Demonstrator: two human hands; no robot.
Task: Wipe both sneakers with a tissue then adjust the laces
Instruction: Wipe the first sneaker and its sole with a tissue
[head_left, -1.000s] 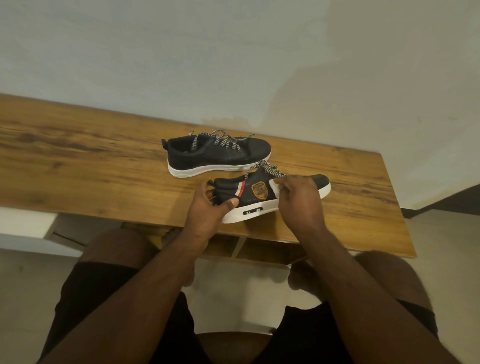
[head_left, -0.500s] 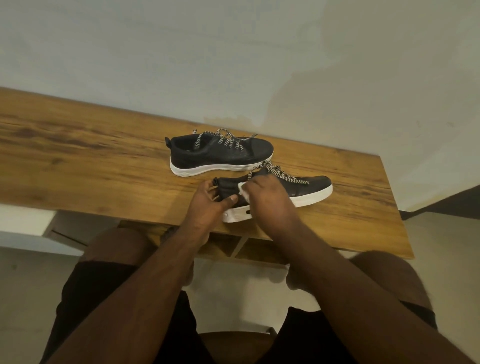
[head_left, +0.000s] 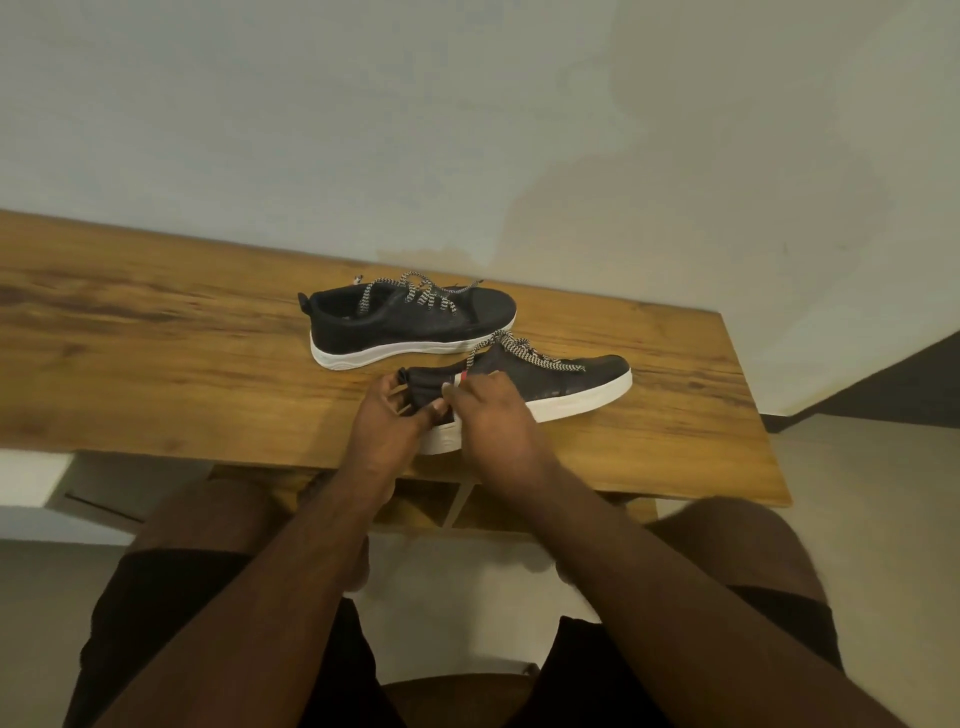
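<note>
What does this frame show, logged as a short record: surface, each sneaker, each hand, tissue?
surface: wooden table
far sneaker: black, white sole, untouched, toe pointing right
near sneaker: black, white sole, at the front edge, checkered laces loose
left hand: grips the near sneaker's heel
right hand: on the sneaker's side by the heel
tissue: only a white scrap shows at the fingertips

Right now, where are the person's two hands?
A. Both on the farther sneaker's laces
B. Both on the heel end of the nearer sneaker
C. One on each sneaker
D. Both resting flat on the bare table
B: the left hand grips the heel of the nearer sneaker and the right hand presses on its side just beside it, while the farther sneaker stands untouched on the wooden table.
</note>
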